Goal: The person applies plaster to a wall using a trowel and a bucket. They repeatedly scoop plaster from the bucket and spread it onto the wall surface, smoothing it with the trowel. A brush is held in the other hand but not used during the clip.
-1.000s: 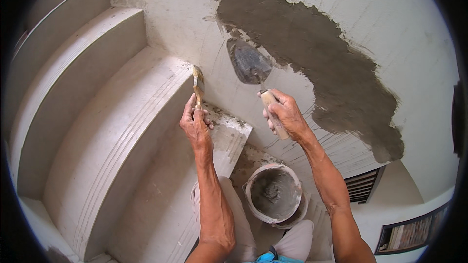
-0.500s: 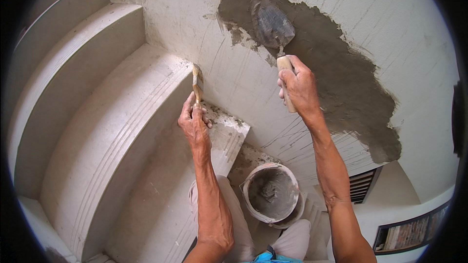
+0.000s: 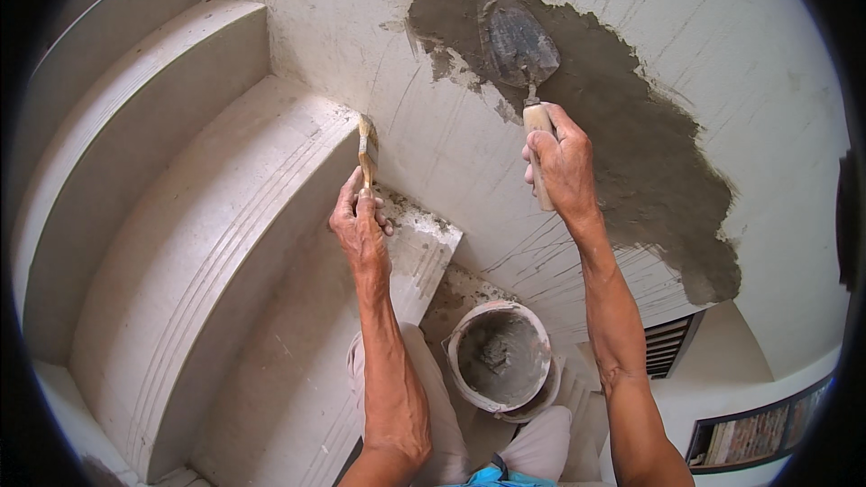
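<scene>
- Curved steps [image 3: 194,171] met a pale wall [image 3: 433,149], where grey mortar [image 3: 654,176] covered a long slanting band.
- Its edges were ragged, with bare wall showing through left of the trowel [image 3: 519,45]; wall around the band was uncoated.
- The right hand [image 3: 566,162] was closed round the trowel's handle, its blade over the upper mortar.
- The left hand [image 3: 361,221] gripped a brush [image 3: 367,144], bristles up.
- More mortar sat in the bucket [image 3: 469,392] near the knees.

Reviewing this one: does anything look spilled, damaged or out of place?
Yes: thin dark streaks mark the pale wall below the grey patch, and grey residue speckles a step beside the wall. Both lie outside the patch, so perhaps stray material.
</scene>
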Tool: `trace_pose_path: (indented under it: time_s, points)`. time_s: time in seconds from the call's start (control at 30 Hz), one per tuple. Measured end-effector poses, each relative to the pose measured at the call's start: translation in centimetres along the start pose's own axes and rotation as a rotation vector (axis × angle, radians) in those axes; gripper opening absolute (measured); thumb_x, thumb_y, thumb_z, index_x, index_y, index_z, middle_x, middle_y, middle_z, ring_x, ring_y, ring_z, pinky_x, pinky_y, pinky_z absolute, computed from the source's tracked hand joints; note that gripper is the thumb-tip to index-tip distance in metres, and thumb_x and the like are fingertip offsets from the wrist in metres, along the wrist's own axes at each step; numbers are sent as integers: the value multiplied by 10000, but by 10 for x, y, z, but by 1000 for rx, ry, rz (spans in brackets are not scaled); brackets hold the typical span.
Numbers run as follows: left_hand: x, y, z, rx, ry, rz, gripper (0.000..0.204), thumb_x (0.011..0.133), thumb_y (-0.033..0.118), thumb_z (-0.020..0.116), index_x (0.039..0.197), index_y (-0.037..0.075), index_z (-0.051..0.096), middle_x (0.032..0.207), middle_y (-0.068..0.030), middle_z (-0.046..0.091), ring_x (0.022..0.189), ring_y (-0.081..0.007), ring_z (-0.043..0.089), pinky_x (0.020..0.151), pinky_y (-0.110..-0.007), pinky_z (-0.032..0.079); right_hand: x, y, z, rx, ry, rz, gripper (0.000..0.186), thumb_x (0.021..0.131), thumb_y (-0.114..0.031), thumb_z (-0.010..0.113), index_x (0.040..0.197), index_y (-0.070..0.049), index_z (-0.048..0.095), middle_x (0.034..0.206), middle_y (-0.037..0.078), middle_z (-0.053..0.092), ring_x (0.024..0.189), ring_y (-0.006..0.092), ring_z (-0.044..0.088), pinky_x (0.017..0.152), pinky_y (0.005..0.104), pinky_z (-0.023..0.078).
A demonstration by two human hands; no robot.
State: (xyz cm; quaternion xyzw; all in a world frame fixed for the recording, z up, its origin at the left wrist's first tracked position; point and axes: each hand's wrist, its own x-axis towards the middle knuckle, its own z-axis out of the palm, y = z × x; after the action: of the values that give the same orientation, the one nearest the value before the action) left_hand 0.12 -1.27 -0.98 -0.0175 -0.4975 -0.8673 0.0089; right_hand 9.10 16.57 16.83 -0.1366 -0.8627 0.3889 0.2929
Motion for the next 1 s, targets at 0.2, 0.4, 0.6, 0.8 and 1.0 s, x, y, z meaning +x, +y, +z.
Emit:
trace_pose_path:
  time_s: [0.2, 0.4, 0.6, 0.8, 1.0]
  points:
    - [-1, 1, 1, 18, -18, 5, 429, 968, 117, 557, 1382, 6, 565, 779, -16, 574, 594, -52, 511, 449, -213, 437, -12, 10, 11, 30, -171, 152, 299, 901, -112, 528, 1137, 55, 605, 698, 61, 584, 531, 124, 575, 461, 295, 502]
    - [-2, 2, 2, 8, -22, 7, 435, 969, 134, 566, 1383, 1, 562, 787, -17, 574, 600, -52, 509, 461, -214, 445, -12, 2, 6, 76, -50, 65, 286, 906, -119, 527, 1120, 53, 607, 701, 65, 585, 526, 123, 575, 465, 301, 495]
    - [-1, 1, 2, 24, -29, 14, 442, 969, 141, 567, 1387, 0, 557, 787, -20, 573, 599, -51, 507, 463, -214, 444, -1, 0, 8, 89, -75, 78, 248, 912, -132, 510, 1055, 48, 603, 700, 67, 584, 517, 124, 570, 460, 299, 494]
    - [0, 4, 0, 13, -16, -3, 439, 976, 153, 573, 1388, 0, 556, 795, -24, 575, 603, -51, 509, 462, -214, 444, -12, 8, 19, 100, -213, 218, 230, 923, -136, 512, 1032, 48, 595, 707, 80, 592, 514, 129, 570, 451, 293, 491]
    - [-2, 5, 0, 10, -27, -15, 439, 979, 161, 580, 1388, 2, 557, 806, -27, 579, 610, -52, 511, 477, -213, 452, 4, 0, 17, 107, -127, 90, 248, 920, -168, 519, 1033, 42, 589, 722, 78, 593, 505, 126, 573, 424, 294, 478]
